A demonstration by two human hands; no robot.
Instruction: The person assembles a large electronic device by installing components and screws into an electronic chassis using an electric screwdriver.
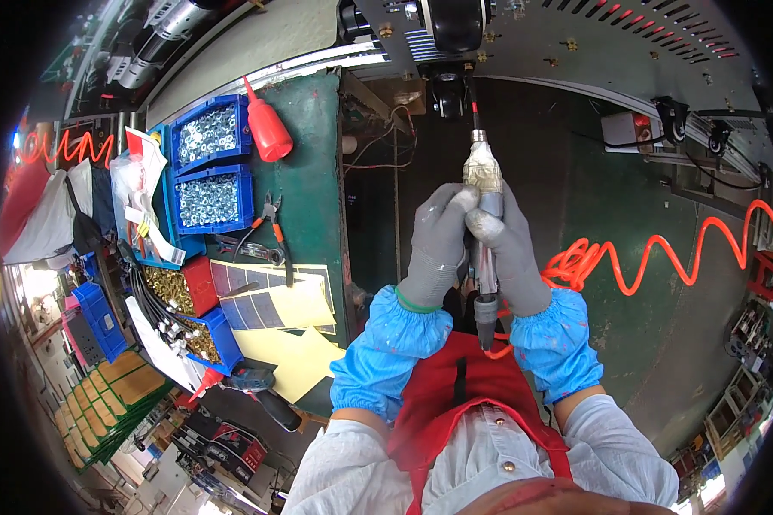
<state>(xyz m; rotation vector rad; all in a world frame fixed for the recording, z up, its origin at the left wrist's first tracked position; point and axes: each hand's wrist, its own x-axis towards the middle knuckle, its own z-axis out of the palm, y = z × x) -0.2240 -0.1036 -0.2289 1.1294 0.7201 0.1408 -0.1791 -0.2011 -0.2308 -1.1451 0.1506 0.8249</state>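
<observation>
Both my hands, in grey gloves, are closed around a silver air screwdriver (482, 163) in front of my chest. My left hand (436, 245) wraps its left side, and my right hand (515, 253) wraps the right, thumbs meeting near the top of the body. The tool's long thin bit points away from me, to a black caster (449, 93) under a grey metal panel (567, 56). Whether the tip touches a fastener there is too small to tell. An orange coiled air hose (636, 275) runs off to the right; a piece of it shows by the tool's rear end.
On the green bench (309, 129) at left are blue bins (210, 202) of small metal parts, a red squeeze bottle (269, 133), orange-handled pliers (272, 219) and yellow sheets (292, 305). A power drill (262, 390) lies at its near edge. More casters (672, 118) stand at far right.
</observation>
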